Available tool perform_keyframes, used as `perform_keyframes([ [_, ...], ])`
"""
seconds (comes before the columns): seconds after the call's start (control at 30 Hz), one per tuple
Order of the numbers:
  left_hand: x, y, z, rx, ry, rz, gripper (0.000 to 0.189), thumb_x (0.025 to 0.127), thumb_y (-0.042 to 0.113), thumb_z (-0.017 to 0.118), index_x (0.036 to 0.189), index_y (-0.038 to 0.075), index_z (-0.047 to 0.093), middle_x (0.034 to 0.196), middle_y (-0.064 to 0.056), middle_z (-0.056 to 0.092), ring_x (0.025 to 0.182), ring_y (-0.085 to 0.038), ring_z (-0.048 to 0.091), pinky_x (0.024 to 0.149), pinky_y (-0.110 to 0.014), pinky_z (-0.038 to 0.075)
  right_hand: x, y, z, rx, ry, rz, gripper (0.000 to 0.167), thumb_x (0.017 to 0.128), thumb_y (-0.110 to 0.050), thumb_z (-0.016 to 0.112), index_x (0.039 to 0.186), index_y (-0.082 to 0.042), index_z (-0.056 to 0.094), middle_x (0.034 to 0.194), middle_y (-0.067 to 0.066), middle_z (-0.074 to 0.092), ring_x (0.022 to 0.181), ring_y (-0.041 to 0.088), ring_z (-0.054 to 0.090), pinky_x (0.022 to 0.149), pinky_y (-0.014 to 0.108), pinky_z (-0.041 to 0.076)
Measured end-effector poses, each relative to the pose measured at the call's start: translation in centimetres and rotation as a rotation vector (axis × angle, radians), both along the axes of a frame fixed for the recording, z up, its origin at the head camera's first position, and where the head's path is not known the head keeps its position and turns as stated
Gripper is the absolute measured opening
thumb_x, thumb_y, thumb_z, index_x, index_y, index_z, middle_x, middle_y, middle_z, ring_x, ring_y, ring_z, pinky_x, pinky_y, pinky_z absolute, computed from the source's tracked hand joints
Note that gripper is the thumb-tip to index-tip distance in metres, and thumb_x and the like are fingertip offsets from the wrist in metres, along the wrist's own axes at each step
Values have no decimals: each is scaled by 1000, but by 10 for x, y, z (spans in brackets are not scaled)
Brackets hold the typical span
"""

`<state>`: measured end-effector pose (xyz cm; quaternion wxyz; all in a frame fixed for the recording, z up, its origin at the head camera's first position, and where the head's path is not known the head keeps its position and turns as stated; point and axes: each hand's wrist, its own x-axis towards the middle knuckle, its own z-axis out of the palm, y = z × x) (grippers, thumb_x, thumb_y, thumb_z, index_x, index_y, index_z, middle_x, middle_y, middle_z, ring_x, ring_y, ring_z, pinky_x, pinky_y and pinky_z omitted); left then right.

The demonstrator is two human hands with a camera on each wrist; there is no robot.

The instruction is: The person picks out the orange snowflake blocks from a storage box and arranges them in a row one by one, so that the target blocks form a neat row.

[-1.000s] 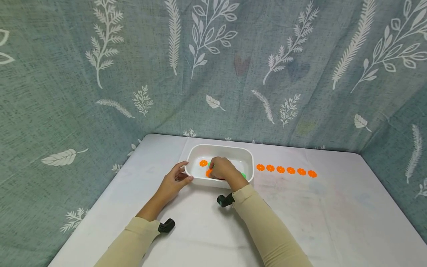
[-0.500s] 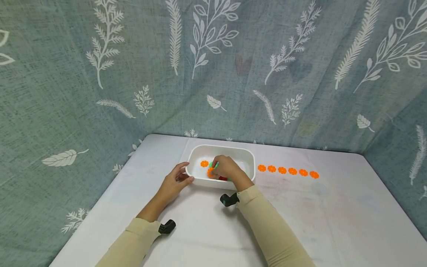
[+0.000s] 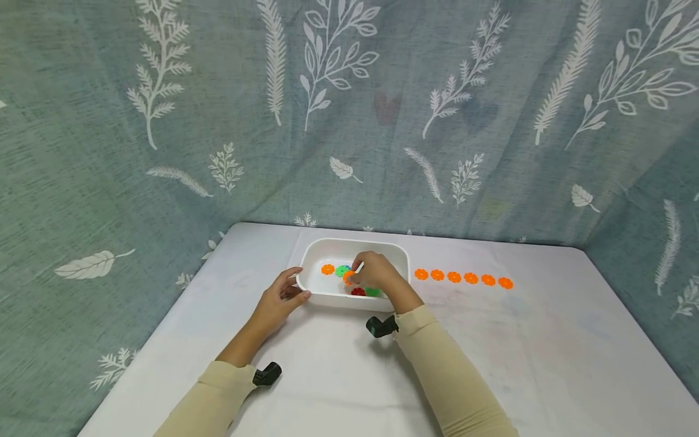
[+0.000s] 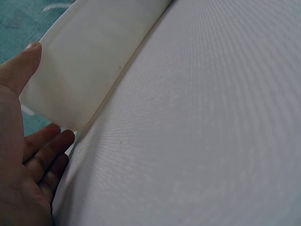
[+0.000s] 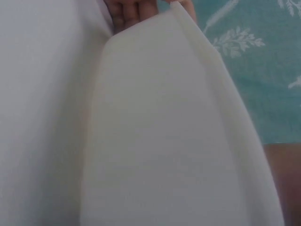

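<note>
A white plastic bin stands on the table, holding flower-shaped plastic discs. My left hand holds its left front corner, thumb on the front wall and index finger at the end rim; in the left wrist view the other fingers lie loosely bent beside the end wall. Inside the bin my right hand pinches an orange flower disc between thumb and fingertips. Left of it lie another orange disc and a green disc. A red disc and a green piece lie near the front wall.
Right of the bin, several orange flower discs lie in a straight row on the white-covered table. A patterned blue-green curtain hangs behind the table and at both sides. The bin's front wall fills the right wrist view.
My right hand has lifted slightly and drawn right inside the bin with the orange disc, uncovering the red disc and green pieces. The left hand keeps its place on the corner.
</note>
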<state>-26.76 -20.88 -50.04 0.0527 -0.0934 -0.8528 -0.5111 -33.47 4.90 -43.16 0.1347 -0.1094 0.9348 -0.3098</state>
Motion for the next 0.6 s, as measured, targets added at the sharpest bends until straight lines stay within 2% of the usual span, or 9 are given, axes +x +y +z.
perform_keyframes([
  [0.27, 2, 1, 0, 0, 2, 6, 69, 85, 46, 73, 143, 26, 43, 131, -7, 60, 101, -22, 61, 85, -43, 48, -1, 21, 11, -13, 48, -3, 22, 83, -25, 79, 97, -15, 65, 90, 1, 63, 79, 20, 56, 69, 33, 47],
  [0.6, 0, -1, -2, 13, 1, -3, 70, 84, 48, 73, 144, 27, 43, 132, -9, 59, 102, -23, 61, 85, -42, 48, -1, 52, 24, -101, 17, -67, 21, 85, -23, 77, 98, -13, 64, 90, 4, 65, 78, 23, 59, 68, 37, 47],
])
